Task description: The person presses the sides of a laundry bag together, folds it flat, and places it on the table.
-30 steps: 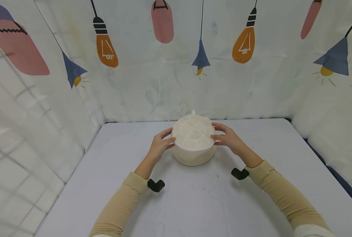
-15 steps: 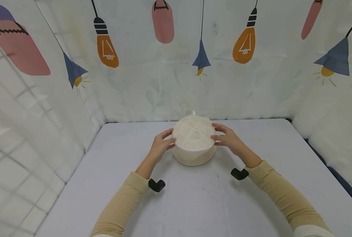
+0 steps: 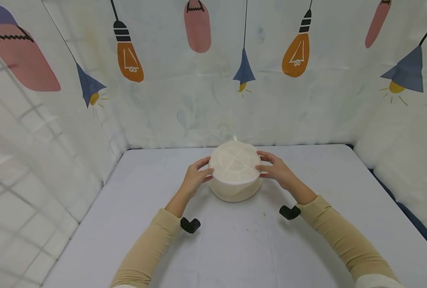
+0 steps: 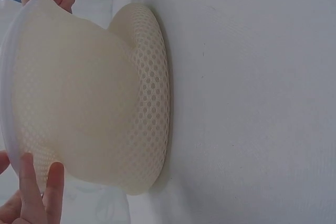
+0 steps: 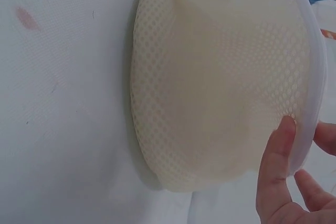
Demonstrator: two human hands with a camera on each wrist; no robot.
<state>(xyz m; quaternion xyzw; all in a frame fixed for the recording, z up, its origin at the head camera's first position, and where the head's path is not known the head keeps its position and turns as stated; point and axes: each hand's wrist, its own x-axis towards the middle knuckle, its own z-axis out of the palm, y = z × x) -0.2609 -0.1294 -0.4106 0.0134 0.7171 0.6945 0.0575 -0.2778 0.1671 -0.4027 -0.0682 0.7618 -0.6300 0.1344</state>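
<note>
A round cream mesh laundry bag stands on the table's far half, with a flat mesh top, a white rim and a small white tab at the back. My left hand pinches the rim on the left, thumb at the near side and fingers behind. On the opposite side my right hand pinches the same rim. Both wrist views show the soft side wall bulging and creased between the raised rim and the base. The base touches the table in the right wrist view, where fingertips press the mesh below the rim.
A white cloth covers the table. Behind it hangs a pale curtain printed with lamps and bulbs, and further pale sheets close off the left and right sides. Black wrist mounts stick out below both hands.
The bag's top and my right hand sit very slightly lower than before. Both hands keep their hold on the rim, and the base stays in place.
</note>
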